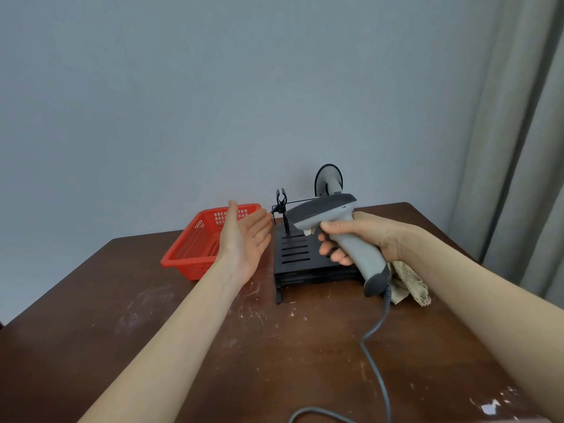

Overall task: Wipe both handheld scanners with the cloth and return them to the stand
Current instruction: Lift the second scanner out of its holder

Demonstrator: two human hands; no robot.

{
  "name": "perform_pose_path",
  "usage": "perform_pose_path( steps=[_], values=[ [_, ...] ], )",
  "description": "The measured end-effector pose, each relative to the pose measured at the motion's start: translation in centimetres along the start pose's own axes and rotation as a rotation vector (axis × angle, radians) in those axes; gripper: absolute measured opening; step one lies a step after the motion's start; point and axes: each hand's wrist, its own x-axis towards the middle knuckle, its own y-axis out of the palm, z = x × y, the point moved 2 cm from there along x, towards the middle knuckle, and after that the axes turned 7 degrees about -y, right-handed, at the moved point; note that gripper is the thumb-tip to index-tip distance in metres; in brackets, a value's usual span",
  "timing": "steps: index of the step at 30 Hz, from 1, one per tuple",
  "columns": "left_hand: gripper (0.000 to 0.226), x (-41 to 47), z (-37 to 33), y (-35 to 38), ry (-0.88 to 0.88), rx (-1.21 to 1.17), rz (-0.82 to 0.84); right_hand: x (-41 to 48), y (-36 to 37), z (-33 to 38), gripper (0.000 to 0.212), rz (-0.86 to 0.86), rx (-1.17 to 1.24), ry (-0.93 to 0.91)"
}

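right hand point(360, 236) grip: wrapped on scanner point(332, 227) handle, held above the stand point(305, 257) | left hand point(244, 239) grip: spread, empty, left of the stand | scanner judged light, rigid, smooth plastic; trailing cable point(378, 346) may drag; handle judged best hold | cloth point(409, 285) lies right of the stand

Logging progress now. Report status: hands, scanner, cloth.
Right hand gripping grey scanner above black stand. Left hand open, empty. Cloth on table, untouched. Cable trails forward; nothing blocking.
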Motion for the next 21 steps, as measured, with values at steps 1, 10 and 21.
perform_pose_path(
  steps=[1, 10, 21],
  values=[
    [0.070, -0.2, 0.1, 0.1, 0.004, 0.006, -0.015, 0.0, -0.1, -0.1, 0.034, -0.003, 0.050, -0.005],
    [0.014, -3.5, 1.9, 4.0, 0.267, 0.494, -0.114, 0.3, -0.4, 0.2, 0.046, -0.133, 0.364, -0.057],
    [0.046, -3.6, 5.6, 9.0, 0.270, 0.786, 0.045, -0.3, -0.3, 1.5, 0.046, -0.250, 0.462, -0.089]
  ],
)
